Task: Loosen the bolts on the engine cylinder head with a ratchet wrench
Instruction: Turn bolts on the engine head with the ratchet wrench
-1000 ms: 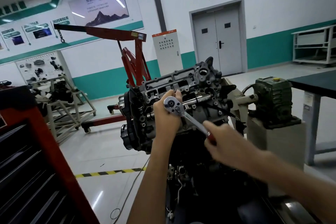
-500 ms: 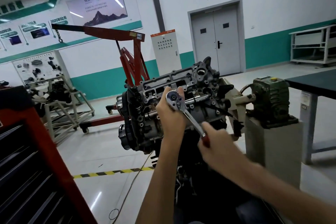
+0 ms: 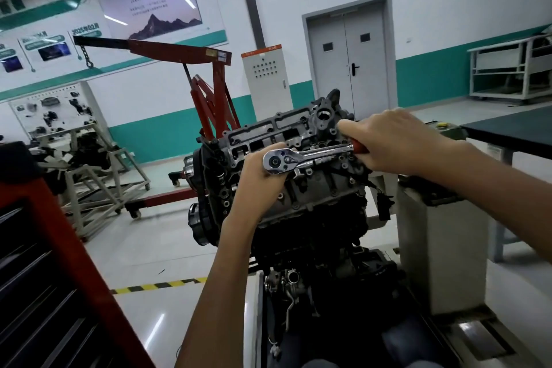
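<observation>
Ratchet wrench (image 3: 307, 158) lies nearly level across the near face of the engine cylinder head (image 3: 268, 133). Left hand (image 3: 263, 175) curls round the wrench's round drive end; right hand (image 3: 388, 143) clamps the red handle at right. Red engine hoist (image 3: 179, 52) stands far left.

The left hand (image 3: 258, 172), on a forearm rising from the lower edge, curls round the head of the wrench (image 3: 310, 157) from behind. The right hand (image 3: 394, 143), its arm reaching in from the right, is fisted round the handle, knuckles up.
</observation>
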